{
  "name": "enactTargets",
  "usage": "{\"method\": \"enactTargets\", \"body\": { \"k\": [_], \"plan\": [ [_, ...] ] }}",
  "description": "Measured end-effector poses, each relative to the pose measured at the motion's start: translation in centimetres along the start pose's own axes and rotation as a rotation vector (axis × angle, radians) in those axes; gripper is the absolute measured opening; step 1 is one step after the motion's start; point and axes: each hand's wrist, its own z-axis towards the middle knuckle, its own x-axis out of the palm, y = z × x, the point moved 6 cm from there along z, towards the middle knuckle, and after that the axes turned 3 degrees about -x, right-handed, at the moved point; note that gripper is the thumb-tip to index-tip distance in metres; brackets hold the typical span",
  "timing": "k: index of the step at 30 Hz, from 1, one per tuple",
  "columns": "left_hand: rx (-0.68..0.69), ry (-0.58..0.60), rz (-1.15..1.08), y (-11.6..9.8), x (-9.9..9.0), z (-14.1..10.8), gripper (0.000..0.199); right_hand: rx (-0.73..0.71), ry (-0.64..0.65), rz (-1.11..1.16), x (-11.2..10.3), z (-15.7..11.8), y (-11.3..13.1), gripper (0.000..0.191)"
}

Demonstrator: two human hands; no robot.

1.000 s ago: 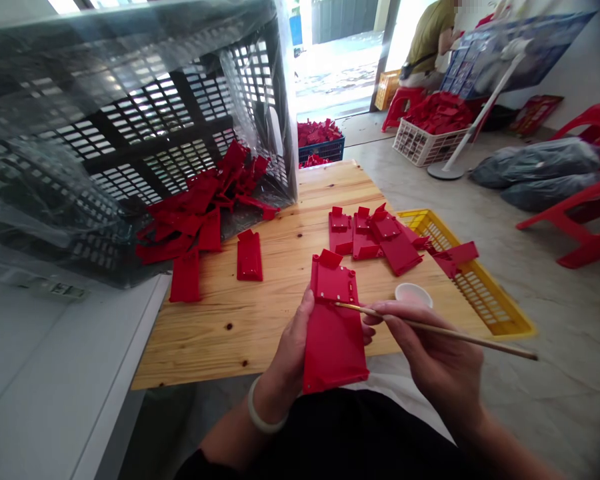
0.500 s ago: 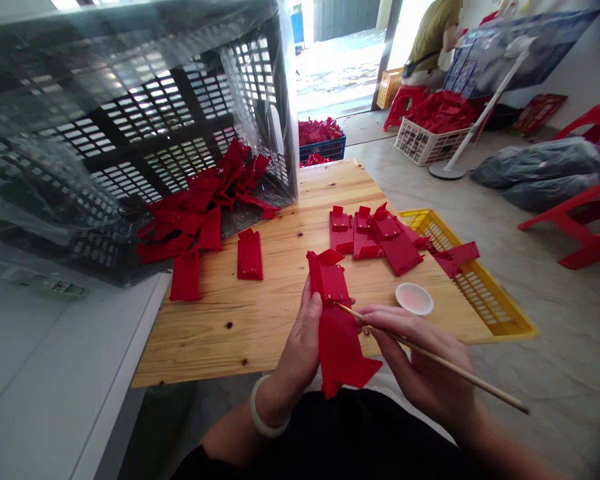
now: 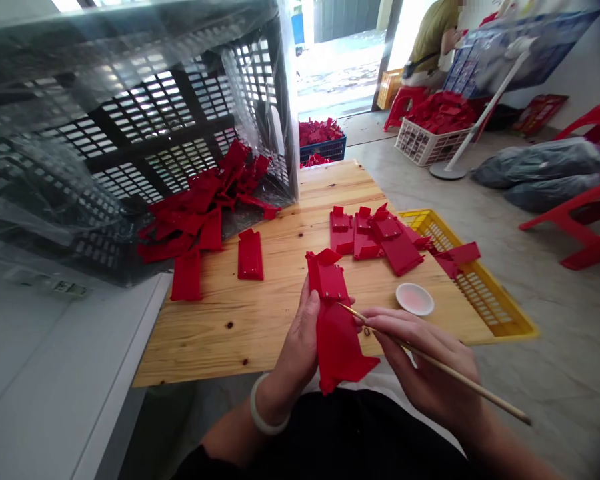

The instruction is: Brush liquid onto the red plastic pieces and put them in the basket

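A red plastic part [image 3: 338, 333] with folded flaps is gripped along its left side by my left hand [image 3: 301, 333], which wears a pale bangle. My right hand [image 3: 430, 357] pinches a thin wooden-handled paintbrush [image 3: 460, 378]. The brush tip is at the part's middle, just below two small pale studs; whether it touches the surface I cannot tell. A small white dish [image 3: 415, 299] with a pinkish content stands on the table beyond my right hand. Several similar red parts [image 3: 397, 250] lie at the table's right edge.
A dark crate [image 3: 180, 87] wrapped in clear plastic stands tipped on the left, with a pile of red parts [image 3: 195, 207] spilling out. A yellow basket [image 3: 510, 313] sits by the wooden table [image 3: 200, 347]. A seated person [image 3: 433, 40], a white crate [image 3: 420, 141] and stools are farther back.
The brush tip has shifted slightly right and my right hand has moved a little right and down. My left hand and the red part have tilted slightly.
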Motion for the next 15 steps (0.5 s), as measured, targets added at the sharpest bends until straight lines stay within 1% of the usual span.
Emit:
{"method": "enactTargets", "body": {
  "k": [5, 7, 8, 9, 11, 13, 15],
  "plan": [
    [-0.058, 0.021, -0.055, 0.1, 0.2, -0.3, 0.076, 0.011, 0.004, 0.016, -0.1, -0.2, -0.2, 0.033],
    [-0.068, 0.027, -0.085, 0.3, 0.0, 0.2, 0.077, 0.054, -0.031, 0.011, -0.8, -0.8, -0.7, 0.034],
    [-0.067, 0.039, -0.097, 0.4, 0.0, 0.9, 0.078, 0.084, -0.058, 0.009, -1.2, -1.1, -1.1, 0.034],
    [-0.061, 0.058, -0.103, 0.5, 0.1, 1.9, 0.077, 0.115, -0.099, 0.005, -1.8, -1.6, -1.5, 0.034],
    [-0.031, 0.115, -0.069, 0.3, 0.8, 4.8, 0.072, 0.174, -0.232, -0.011, -3.3, -2.5, -2.4, 0.034],
    [0.025, 0.164, 0.031, -0.4, 2.4, 8.8, 0.059, 0.221, -0.404, -0.039, -4.8, -3.4, -3.2, 0.03],
    [0.102, 0.177, 0.138, -1.4, 4.5, 13.0, 0.048, 0.259, -0.542, -0.067, -5.8, -4.1, -3.5, 0.023]
  ]
}}
